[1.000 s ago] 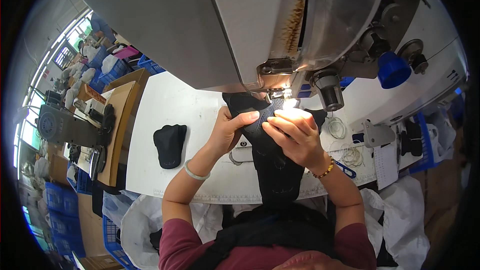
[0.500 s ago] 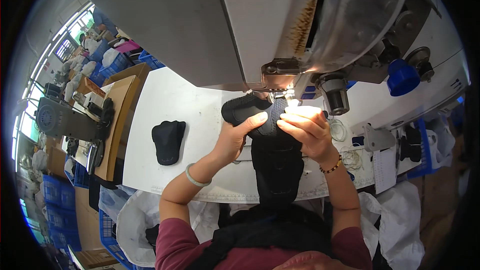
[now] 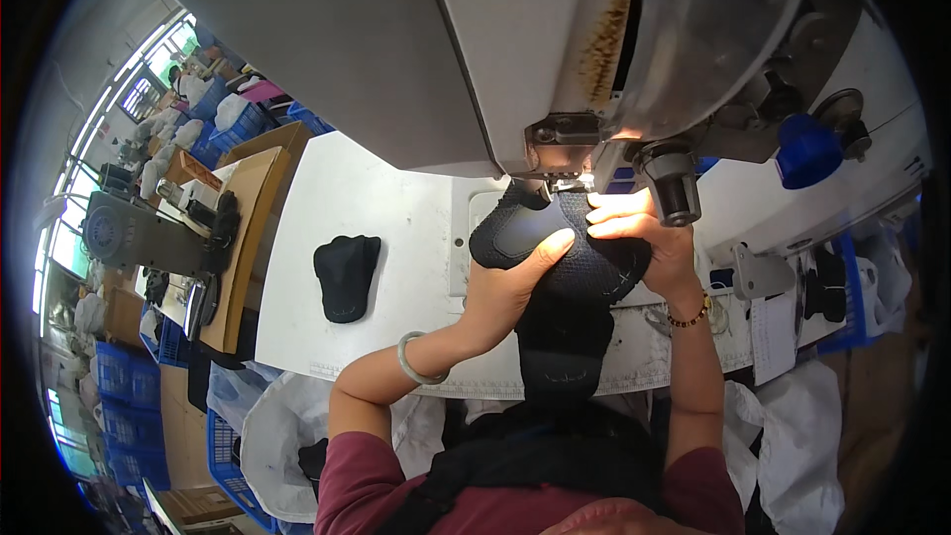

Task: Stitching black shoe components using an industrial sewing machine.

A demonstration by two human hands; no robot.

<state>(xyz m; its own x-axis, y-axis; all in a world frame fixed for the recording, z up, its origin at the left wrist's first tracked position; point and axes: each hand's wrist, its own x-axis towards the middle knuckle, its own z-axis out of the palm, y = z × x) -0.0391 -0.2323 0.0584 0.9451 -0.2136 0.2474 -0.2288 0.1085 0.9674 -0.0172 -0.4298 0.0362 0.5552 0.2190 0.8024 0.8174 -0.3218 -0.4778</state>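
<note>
A black mesh fabric piece (image 3: pixel 584 253), shaped like a shoe upper part, lies under the lit needle area of the sewing machine (image 3: pixel 475 59). My left hand (image 3: pixel 507 289) grips its left side, thumb on top and the other fingers hidden beneath. At its right edge, close to the presser foot, my right hand (image 3: pixel 654 243) holds the cloth with bent fingers. More black fabric pieces (image 3: pixel 563 347) trail from it over the table edge toward my lap. Apart from these, a similar black piece (image 3: pixel 347 277) rests on the white table to the left.
The white table (image 3: pixel 297 208) has a ruler strip along its near edge. Blue crates (image 3: pixel 129 386) and another sewing machine (image 3: pixel 139 233) stand at the left. White bags (image 3: pixel 797 446) hang below the table. A blue knob (image 3: pixel 807 152) sits on the machine's right.
The mesh piece has turned under the needle, its right end swinging toward me. My hands have shifted with it, the left one farther right. The whole view has moved slightly.
</note>
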